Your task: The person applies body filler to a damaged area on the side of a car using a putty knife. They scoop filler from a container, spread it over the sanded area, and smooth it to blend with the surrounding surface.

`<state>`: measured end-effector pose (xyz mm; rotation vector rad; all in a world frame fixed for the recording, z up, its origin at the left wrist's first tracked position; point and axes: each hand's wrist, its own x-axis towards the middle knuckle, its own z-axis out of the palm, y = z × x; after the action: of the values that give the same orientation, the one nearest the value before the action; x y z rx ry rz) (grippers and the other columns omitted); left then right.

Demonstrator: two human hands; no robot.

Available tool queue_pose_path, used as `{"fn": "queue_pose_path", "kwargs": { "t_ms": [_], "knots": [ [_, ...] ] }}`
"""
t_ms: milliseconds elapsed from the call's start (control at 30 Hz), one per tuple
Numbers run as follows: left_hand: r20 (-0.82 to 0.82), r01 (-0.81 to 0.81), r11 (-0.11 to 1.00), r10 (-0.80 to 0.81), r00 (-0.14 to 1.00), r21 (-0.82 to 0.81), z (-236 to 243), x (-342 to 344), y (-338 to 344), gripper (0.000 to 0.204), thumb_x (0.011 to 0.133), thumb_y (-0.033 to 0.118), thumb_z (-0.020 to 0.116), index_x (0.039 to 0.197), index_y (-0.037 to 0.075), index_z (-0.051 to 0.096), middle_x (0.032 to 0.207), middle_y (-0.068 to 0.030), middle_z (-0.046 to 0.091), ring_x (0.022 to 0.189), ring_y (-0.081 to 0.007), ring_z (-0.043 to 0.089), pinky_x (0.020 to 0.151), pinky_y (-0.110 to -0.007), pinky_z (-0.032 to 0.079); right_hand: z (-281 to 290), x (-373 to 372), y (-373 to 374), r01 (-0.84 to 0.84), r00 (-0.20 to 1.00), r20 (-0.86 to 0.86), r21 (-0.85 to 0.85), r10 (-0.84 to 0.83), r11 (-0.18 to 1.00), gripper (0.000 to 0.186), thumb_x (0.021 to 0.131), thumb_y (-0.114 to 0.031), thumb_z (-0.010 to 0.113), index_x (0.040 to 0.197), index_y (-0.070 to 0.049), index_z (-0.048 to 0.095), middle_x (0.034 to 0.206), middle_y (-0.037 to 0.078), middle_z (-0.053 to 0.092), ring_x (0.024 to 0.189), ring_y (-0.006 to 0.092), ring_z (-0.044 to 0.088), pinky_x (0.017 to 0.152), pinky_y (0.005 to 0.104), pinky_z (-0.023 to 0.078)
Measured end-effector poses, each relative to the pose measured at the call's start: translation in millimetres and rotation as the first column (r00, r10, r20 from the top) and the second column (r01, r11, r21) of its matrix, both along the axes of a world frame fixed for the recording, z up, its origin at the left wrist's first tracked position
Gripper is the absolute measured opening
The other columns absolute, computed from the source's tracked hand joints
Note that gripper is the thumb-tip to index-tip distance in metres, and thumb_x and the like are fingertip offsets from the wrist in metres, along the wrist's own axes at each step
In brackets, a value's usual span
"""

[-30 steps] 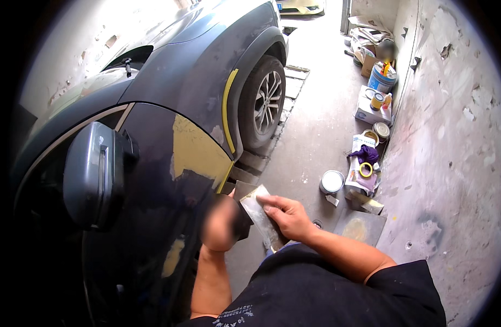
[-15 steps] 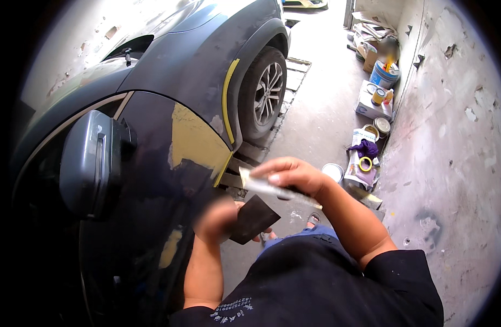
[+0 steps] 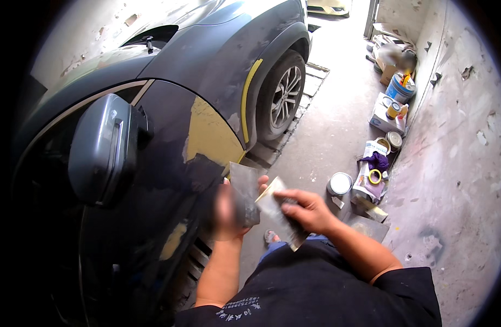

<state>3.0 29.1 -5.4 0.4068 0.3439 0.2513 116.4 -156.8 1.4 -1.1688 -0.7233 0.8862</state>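
Note:
My left hand [image 3: 227, 211], partly blurred, grips a flat grey rectangular plate [image 3: 244, 189] held upright beside the dark car door [image 3: 125, 240]. Just to its right, my right hand [image 3: 307, 212] is closed on a pale, smudged rectangular blade [image 3: 275, 204] with a yellowish edge, tilted toward the plate; whether the two touch I cannot tell. Behind my hands, the door carries a patch of beige filler [image 3: 209, 131], and yellow tape [image 3: 251, 95] runs along the wheel arch beside the tyre [image 3: 266, 114].
The wing mirror [image 3: 101, 152] juts out at left. Along the scuffed right wall [image 3: 452, 180] stand a white-lidded can [image 3: 340, 183], several tins, a blue bucket [image 3: 398, 90], a box, tape rolls and a purple cloth [image 3: 377, 161]. Another car [image 3: 329, 8] is at the far end.
The grey plate has been lifted upright in my left hand. The pale blade in my right hand has swung from a flatter angle to a steeper one. The view has shifted slightly.

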Motion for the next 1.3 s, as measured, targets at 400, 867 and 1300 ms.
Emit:
{"fn": "queue_pose_path", "kwargs": {
  "t_ms": [400,867,1300],
  "knots": [
    [-0.103,0.037,0.993,-0.026,0.994,0.110,10.4,13.7,-8.9,0.045,0.101,0.041,0.038,0.118,0.003,0.056,0.105,-0.0123,0.063,0.090,-0.0227,0.063,0.077,-0.036,0.054,28.3,1.4,35.3,-0.164,0.984,-0.089,-0.108,0.155,0.981,0.030,0.094,-0.011,0.055,0.122,-0.003,0.062,0.102,0.001,0.063,0.097,0.0072,0.054,0.087,0.0251,0.044],
    [-0.220,0.059,0.874,0.055,0.974,0.482,19.1,14.5,-8.4,0.046,0.099,0.040,0.046,0.113,-0.001,0.060,0.084,-0.0047,0.061,0.070,-0.0127,0.056,0.059,-0.024,0.046,18.8,3.1,34.8,-0.027,0.999,-0.032,-0.050,0.025,0.998,0.031,0.095,-0.017,0.054,0.121,-0.003,0.062,0.107,0.007,0.065,0.098,0.0131,0.057,0.089,0.0290,0.046],
    [-0.018,0.074,-0.098,0.475,0.880,0.992,37.2,10.2,-13.2,0.044,0.088,0.007,0.060,0.128,-0.007,0.048,0.111,-0.0140,0.054,0.100,-0.0211,0.056,0.089,-0.032,0.044,1.4,25.1,18.1,0.144,0.989,0.011,0.003,-0.145,0.990,0.035,0.094,-0.017,0.055,0.126,-0.001,0.057,0.119,0.009,0.061,0.112,0.0150,0.054,0.100,0.0296,0.038]
  ]
}}
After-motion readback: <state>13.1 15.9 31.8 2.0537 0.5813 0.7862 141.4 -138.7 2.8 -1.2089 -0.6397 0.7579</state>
